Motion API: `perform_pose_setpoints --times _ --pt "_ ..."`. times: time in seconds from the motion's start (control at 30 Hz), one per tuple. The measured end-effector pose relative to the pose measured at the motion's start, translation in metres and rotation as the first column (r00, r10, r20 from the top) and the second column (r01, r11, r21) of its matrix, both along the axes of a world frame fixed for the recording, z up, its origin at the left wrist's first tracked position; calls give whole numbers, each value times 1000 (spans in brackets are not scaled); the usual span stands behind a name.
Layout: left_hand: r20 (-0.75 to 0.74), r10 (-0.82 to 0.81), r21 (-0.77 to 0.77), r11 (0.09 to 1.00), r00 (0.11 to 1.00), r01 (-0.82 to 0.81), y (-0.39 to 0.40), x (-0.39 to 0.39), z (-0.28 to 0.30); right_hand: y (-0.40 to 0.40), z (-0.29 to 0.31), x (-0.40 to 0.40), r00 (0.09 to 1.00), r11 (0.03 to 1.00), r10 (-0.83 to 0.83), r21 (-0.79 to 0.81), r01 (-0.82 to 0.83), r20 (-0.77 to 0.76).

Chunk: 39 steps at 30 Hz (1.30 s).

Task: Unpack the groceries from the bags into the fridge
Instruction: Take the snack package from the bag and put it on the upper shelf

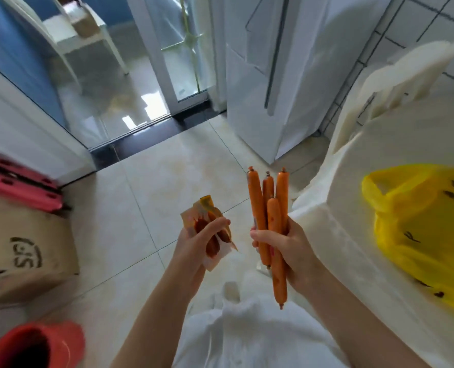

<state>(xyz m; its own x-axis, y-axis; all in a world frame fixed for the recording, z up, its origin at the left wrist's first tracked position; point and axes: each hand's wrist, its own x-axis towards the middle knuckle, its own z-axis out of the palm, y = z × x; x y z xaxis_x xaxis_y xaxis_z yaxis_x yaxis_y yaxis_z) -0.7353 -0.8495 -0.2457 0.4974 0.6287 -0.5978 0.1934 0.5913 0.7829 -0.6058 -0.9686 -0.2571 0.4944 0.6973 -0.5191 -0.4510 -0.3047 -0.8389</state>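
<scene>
My right hand (287, 248) is shut around a bunch of several long orange sausages (269, 208), which stand upright above the floor. My left hand (196, 243) grips a crumpled orange and white sausage wrapper (207, 211). A yellow plastic grocery bag (417, 224) lies on the white counter (353, 235) to my right. The white fridge (268, 75) stands ahead on the right with its doors closed.
A brown cardboard box (26, 256) and pink stools (16, 184) sit at the left wall. A red bin (34, 346) is at the lower left. A white plastic bag (406, 75) rests at the counter's far end. Beige floor tiles (183, 166) lead to a glass door (114, 88).
</scene>
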Motion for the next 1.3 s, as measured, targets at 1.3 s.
perform_pose_setpoints --times 1.3 --pt "-128 34 41 999 991 -29 530 80 -19 517 -7 68 987 981 -154 -108 159 51"
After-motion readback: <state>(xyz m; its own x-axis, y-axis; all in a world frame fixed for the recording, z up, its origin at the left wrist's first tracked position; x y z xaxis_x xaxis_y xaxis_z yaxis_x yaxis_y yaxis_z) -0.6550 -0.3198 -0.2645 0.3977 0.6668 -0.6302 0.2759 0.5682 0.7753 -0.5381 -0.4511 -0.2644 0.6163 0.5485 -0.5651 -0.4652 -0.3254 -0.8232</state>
